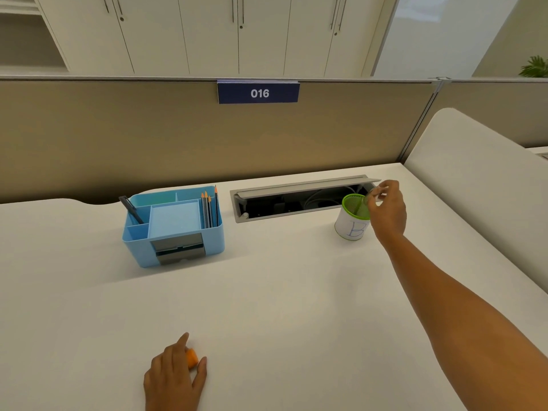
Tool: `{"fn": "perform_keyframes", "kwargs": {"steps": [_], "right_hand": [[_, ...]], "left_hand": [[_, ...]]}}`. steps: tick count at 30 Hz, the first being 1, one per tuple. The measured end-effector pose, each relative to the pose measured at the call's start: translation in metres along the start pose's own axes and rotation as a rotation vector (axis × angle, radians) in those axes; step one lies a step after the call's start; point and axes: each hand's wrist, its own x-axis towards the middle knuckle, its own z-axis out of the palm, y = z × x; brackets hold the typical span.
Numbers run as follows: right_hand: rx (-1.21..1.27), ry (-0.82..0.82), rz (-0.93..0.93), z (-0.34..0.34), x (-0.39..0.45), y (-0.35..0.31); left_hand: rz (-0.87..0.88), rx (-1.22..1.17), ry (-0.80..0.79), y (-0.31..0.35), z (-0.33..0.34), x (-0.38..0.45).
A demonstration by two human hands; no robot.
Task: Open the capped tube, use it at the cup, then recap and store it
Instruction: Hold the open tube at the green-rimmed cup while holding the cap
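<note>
A green mesh cup [354, 216] wrapped in white paper marked "B" stands at the right of the desk. My right hand [387, 207] hovers at its rim, pinching a thin clear tube [374, 194] tilted over the cup's mouth. Near the desk's front edge, my left hand [175, 372] rests on the surface with its fingers closed around a small orange cap [192, 358].
A blue desk organiser [173, 226] with pencils, a pen and a notepad stands at the left. An open cable tray [296, 200] is sunk into the desk behind the cup. A beige partition with a "016" sign [258, 92] runs along the back.
</note>
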Motion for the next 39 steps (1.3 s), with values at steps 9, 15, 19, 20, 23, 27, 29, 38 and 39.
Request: {"fn": "perform_keyframes", "kwargs": {"steps": [9,15,19,20,23,27,29,38,39], "right_hand": [[-0.013,0.052,-0.009,0.001,0.008,-0.003],[0.046,0.090,-0.072,-0.001,0.008,-0.008],[-0.006,-0.017,-0.025,0.001,0.003,-0.002],[0.009,0.007,-0.052,0.000,0.005,-0.006],[0.085,0.123,-0.079,-0.003,0.006,-0.012],[0.002,-0.027,-0.114,0.003,-0.002,-0.004],[0.101,0.057,-0.195,0.003,0.001,-0.011],[0.224,0.154,-0.207,-0.001,-0.001,-0.012],[0.218,0.151,-0.208,-0.001,0.000,-0.012]], "left_hand": [[0.000,-0.012,0.003,0.000,-0.002,0.000],[-0.001,-0.008,0.023,0.000,0.000,0.001],[-0.005,0.002,0.020,0.000,0.000,0.000],[-0.005,-0.009,0.028,0.001,-0.001,0.001],[-0.014,0.010,0.018,0.000,0.001,-0.001],[-0.009,0.014,0.006,-0.002,0.003,-0.002],[-0.011,0.009,0.006,-0.002,0.001,0.002],[0.001,-0.008,0.034,-0.003,0.004,0.004],[0.003,-0.005,0.032,-0.002,0.003,0.004]]}}
